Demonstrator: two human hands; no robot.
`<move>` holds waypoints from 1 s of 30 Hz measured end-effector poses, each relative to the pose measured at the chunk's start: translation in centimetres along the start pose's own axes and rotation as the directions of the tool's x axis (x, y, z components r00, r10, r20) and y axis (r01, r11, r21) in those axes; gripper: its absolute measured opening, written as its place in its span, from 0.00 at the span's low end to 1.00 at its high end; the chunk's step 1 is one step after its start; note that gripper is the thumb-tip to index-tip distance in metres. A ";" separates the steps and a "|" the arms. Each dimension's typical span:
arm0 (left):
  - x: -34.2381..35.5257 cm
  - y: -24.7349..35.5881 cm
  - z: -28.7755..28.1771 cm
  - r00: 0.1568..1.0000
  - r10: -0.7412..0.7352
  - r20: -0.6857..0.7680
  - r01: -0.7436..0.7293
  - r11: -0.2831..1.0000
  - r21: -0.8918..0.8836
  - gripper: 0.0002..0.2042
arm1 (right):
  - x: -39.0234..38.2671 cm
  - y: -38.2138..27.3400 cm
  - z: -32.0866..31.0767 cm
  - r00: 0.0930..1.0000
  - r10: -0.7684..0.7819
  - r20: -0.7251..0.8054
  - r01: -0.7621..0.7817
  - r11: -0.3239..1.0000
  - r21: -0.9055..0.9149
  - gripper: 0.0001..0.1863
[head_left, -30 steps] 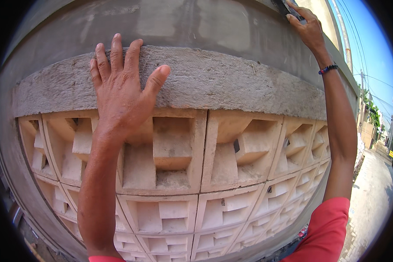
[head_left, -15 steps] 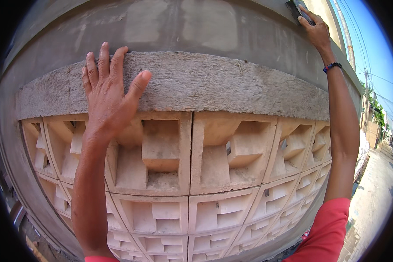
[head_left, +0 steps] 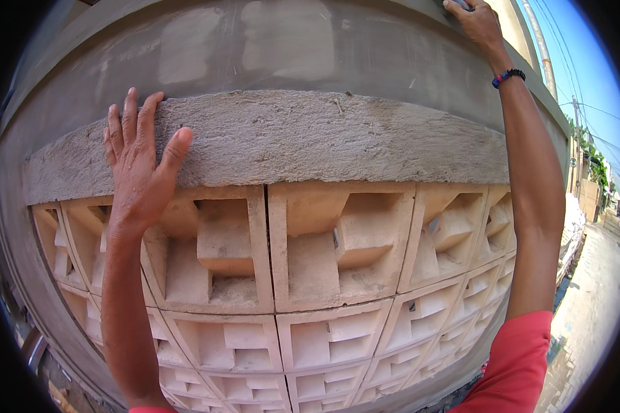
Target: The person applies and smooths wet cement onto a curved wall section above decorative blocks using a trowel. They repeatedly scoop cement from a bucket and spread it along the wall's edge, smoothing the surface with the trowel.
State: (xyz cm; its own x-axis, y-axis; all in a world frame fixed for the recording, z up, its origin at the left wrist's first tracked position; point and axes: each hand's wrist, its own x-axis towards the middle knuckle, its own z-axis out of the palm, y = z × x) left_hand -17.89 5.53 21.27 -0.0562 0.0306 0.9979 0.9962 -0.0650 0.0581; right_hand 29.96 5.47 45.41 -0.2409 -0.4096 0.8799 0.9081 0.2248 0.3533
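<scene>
My left hand (head_left: 138,158) lies open on a rough grey cement band (head_left: 324,134), fingers spread, with fingertips at the band's top edge. Below the band are cream ventilation blocks (head_left: 365,230) with stepped openings. My right hand (head_left: 482,27) is raised at the upper right on the smoother grey plaster above the band (head_left: 399,58), gripping a dark hand tool (head_left: 465,7) that is mostly hidden by my fingers and the top of the picture.
A narrow paved street (head_left: 592,289) runs along the right, with a utility pole (head_left: 576,144), wires, green trees (head_left: 594,172) and pale stacked material (head_left: 573,220) beside it. A plastered edge (head_left: 21,275) frames the wall at the left, with loose debris below it.
My left hand has moved left and down along the band. My right hand with the tool moved right and down, then back up and left. The view has shifted slightly.
</scene>
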 end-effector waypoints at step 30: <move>0.1 -0.1 0.0 1.000 -0.030 -0.010 0.029 0.998 -0.047 0.39 | -4.9 10.6 -4.0 0.995 0.042 0.090 -0.031 0.992 -0.121 0.23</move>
State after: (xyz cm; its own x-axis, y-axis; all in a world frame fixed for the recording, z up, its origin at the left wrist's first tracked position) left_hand -18.03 5.52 21.33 -0.0864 0.0224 0.9960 0.9899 -0.1106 0.0883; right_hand 42.17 6.38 43.55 -0.2324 -0.3191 0.9188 0.9499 0.1284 0.2849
